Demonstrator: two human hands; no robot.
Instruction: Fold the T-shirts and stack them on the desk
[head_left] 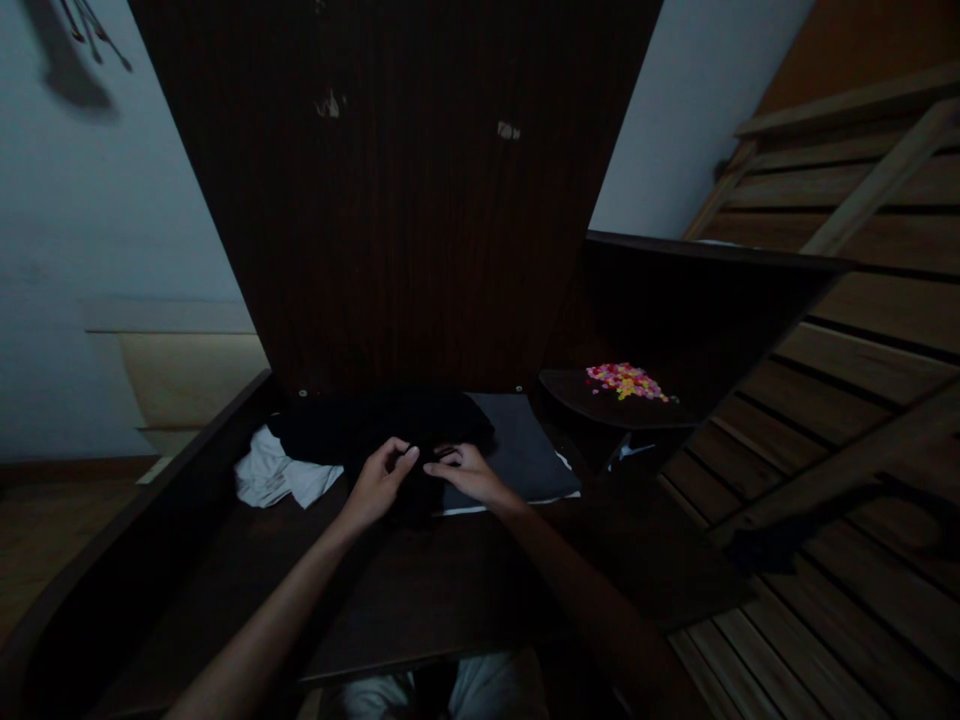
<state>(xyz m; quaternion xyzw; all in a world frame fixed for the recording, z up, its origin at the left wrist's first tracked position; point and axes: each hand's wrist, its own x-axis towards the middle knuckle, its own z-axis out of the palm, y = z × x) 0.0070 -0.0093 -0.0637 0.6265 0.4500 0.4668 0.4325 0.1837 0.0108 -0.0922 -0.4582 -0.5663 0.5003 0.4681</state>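
Observation:
A dark black cloth (360, 425), likely a garment, lies bunched at the back of the dark desk (450, 600). My left hand (380, 482) is closed over its front part, thumb and forefinger pinched together on the fabric. Just to the right, my right hand (474, 477) is also closed on the black cloth, fingers curled and thumb pointing left. The dimness hides the exact folds between the two hands. A white cloth (277, 475) sticks out crumpled from under the black one on the left. Beneath it on the right lies a flat, folded grey cloth (521, 450) with a pale edge.
A tall dark wooden panel (420, 220) rises behind the desk. To the right, a small rounded shelf (566, 395) bears a heap of pink, red and yellow pieces (626, 381). Wooden slats (885, 330) stand at far right. A raised side board (150, 510) edges the desk's left.

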